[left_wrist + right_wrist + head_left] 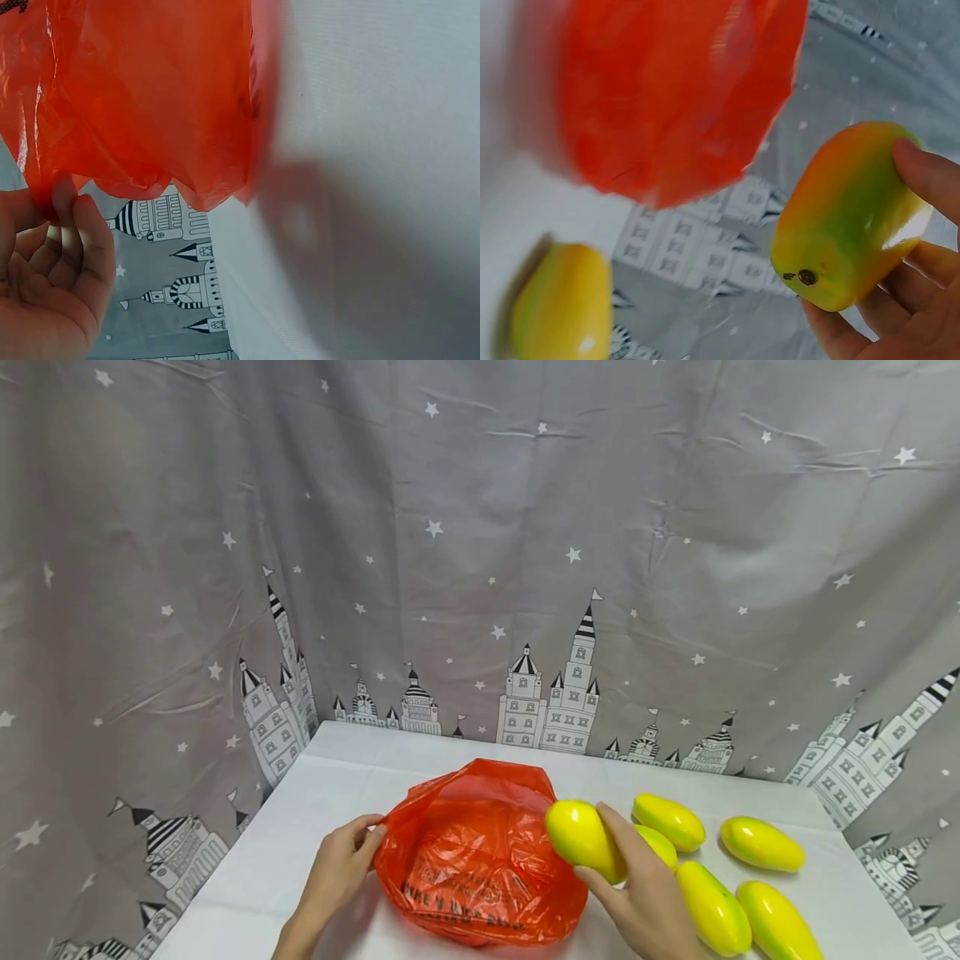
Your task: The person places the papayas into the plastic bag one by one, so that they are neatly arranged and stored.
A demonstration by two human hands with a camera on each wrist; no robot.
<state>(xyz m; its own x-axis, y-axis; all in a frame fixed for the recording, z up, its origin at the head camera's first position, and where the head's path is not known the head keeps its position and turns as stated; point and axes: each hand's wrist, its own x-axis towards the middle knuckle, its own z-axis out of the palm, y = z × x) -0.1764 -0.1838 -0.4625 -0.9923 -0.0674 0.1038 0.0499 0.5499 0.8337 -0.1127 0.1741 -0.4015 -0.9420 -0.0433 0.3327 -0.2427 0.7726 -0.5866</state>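
A red plastic bag (480,860) stands on the table with its mouth spread and dark lettering on its front. My left hand (333,870) pinches the bag's left rim between thumb and fingers; the left wrist view shows this grip on the red film (150,90). In my right hand (651,887) is a yellow mango (581,837), held just above the bag's right edge. The right wrist view shows fingers and thumb around this mango (851,217), its green and orange side and dark stem end facing the camera. The bag's inside is partly hidden by its folds.
To the right of the bag lie several more mangoes, among them one at the back (669,821), one far right (762,843) and one near the front (780,922). The white table (360,777) meets a grey curtain (450,568) printed with castles and stars.
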